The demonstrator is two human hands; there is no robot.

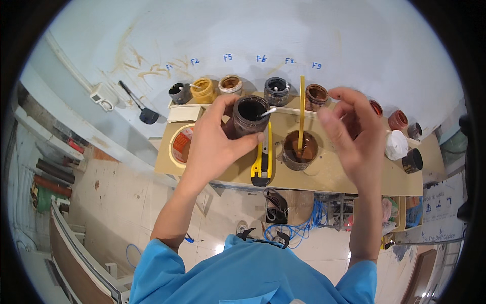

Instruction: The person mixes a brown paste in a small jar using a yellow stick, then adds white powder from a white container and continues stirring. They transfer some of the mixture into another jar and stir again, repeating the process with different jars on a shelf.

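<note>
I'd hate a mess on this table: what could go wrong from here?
The left hand holds an open jar above the table; a slip might drop or spill it. The right hand is near the tall yellow stick standing in the cup, so a bump might tip both.

Head camera: wide fisheye worn on the person's head, upright, looking down and forward.
Blue shirt (217,268): close, at the lower edge, seen steeply from above.
Left hand (215,144), right hand (360,134): close, either side of the view's middle.
Table (230,169): across the centre, its top seen from above.
Wall (202,30): beyond the table, filling the top.
Floor (116,197): farther down, past the table's near edge.
Dark border (12,20): rounds the corners; straight edges bend toward it.
</note>
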